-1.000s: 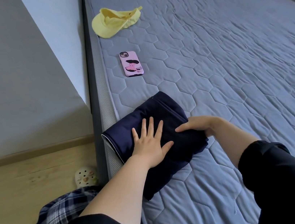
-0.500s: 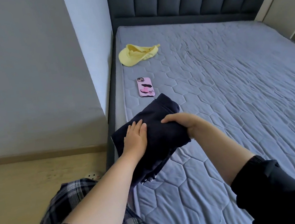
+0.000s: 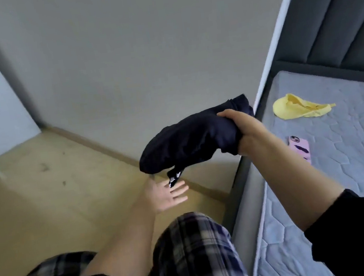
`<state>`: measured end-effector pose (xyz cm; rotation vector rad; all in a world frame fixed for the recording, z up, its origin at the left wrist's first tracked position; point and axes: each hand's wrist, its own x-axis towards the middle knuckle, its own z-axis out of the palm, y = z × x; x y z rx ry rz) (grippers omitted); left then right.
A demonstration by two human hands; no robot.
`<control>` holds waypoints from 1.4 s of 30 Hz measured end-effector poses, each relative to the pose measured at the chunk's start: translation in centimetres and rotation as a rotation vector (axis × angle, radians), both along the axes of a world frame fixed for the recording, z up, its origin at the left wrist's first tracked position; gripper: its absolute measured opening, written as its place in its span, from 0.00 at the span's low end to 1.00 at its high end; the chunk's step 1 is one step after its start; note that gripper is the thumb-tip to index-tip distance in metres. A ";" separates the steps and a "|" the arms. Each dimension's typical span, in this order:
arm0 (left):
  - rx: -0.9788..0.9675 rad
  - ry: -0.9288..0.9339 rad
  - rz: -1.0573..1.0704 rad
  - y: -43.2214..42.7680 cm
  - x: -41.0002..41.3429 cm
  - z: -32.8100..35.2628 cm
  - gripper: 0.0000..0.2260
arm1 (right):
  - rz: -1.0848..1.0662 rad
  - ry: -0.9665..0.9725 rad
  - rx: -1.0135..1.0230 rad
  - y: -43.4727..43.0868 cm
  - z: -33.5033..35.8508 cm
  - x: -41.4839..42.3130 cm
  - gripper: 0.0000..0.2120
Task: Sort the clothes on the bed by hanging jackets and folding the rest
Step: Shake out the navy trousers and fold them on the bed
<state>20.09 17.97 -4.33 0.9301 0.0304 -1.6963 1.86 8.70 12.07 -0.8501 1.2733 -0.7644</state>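
We start with the grey wall (image 3: 140,50), which fills the space beyond both hands, and the pale wooden floor (image 3: 45,203) spreading beneath and left of the left hand (image 3: 165,197). To the right of the right hand (image 3: 247,134) lies the bed (image 3: 358,183), its quilted grey-blue mattress running under that forearm, with a dark padded headboard (image 3: 334,11) rising beyond it. Nearer to us than the left hand we see plaid trousers (image 3: 192,253), and a black sleeve (image 3: 354,237) covers the right arm behind the bare forearm. The task's thing, a folded navy garment (image 3: 188,141), is in the air off the bed, out over the floor beside the mattress edge: the right hand grips its right end, fingers curled over the top, while the rest of the bundle juts leftward and hangs above the left hand. The left hand is spread with fingers straight and holds nothing; the two hands are apart, the left lower and to the left of the right. On the mattress, beyond and right of the right hand, lies a yellow cap (image 3: 293,108), and just right of the right wrist a pink phone (image 3: 300,148), partly hidden by the arm. Smallest, a black-and-white tag (image 3: 174,178) dangles from the garment's underside just over the left hand; we cannot tell whether it touches the fingers
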 end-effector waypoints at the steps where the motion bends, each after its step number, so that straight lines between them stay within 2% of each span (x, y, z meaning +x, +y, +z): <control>1: -0.032 0.124 0.052 0.2 1.7 -1.1 0.33 | 0.018 -0.030 0.016 -0.3 -0.1 2.1 0.15; 3: -0.095 0.257 0.146 -0.2 4.7 -2.0 0.38 | 0.068 -0.092 0.052 -1.4 -1.0 6.1 0.08; 4: -0.136 0.282 0.214 -0.5 6.5 -2.0 0.36 | 0.099 -0.112 0.060 -2.2 -1.8 8.1 0.07; 7: -0.130 0.111 0.457 -2.4 13.8 -2.5 0.13 | 0.200 -0.070 0.083 -5.1 -5.0 14.5 0.08; 8: -0.089 0.050 0.483 -2.9 16.7 -3.1 0.12 | 0.239 -0.047 0.097 -6.0 -6.0 16.7 0.09; 11: 0.022 0.016 0.424 -4.6 24.6 -4.6 0.33 | 0.337 0.038 0.132 -8.9 -8.4 22.9 0.13; 12: 0.057 0.018 0.401 -4.7 27.5 -4.7 0.36 | 0.383 0.071 0.160 -9.8 -9.1 25.5 0.14; 14: 0.121 -0.024 0.336 -4.8 30.4 -3.5 0.33 | 0.421 0.122 0.160 -10.6 -9.2 27.8 0.14; 17: 0.179 -0.098 0.268 -3.9 34.8 0.2 0.20 | 0.448 0.171 0.197 -11.1 -7.4 32.1 0.16; 19: 0.155 -0.178 0.235 -2.6 36.8 4.0 0.08 | 0.472 0.188 0.213 -10.6 -4.3 34.9 0.18; 21: 0.152 -0.199 0.263 -1.1 38.6 8.1 0.03 | 0.496 0.193 0.228 -9.7 -0.5 37.6 0.21; 29: 0.202 -0.414 0.415 9.4 47.4 30.1 0.10 | 0.639 0.092 0.347 -1.7 19.2 49.4 0.24; 33: 0.185 -0.474 0.562 16.4 53.0 41.2 0.07 | 0.722 0.031 0.368 3.5 29.5 56.9 0.22; 36: 0.207 -0.517 0.674 21.8 56.9 47.8 0.09 | 0.776 -0.032 0.359 7.7 35.7 62.3 0.20; 39: 0.163 -0.501 0.813 26.7 60.3 53.4 0.16 | 0.828 -0.097 0.335 12.0 40.9 67.3 0.16; 42: 0.118 -0.511 0.904 30.7 63.3 58.3 0.12 | 0.898 -0.156 0.291 15.6 45.2 71.5 0.07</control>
